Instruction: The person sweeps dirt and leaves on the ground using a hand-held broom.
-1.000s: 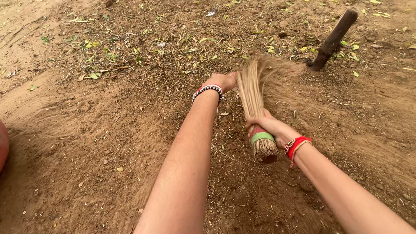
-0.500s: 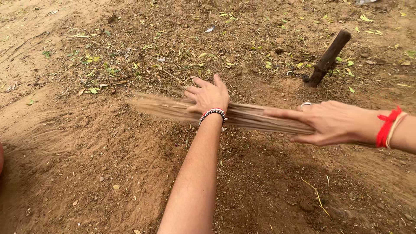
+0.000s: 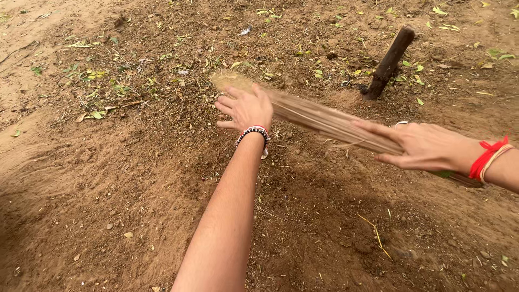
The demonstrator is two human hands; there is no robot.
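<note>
A: What are the hands doing?
B: The right hand (image 3: 427,147), fingers stretched out, presses on a straw broom (image 3: 324,120). The left hand (image 3: 246,108) lies spread flat on it.
A: Where does the broom lie?
B: Low over bare dirt (image 3: 135,178), its blurred tip towards ten o'clock. A wooden stake (image 3: 388,62) leans at one o'clock, among scattered leaves (image 3: 102,86).
</note>
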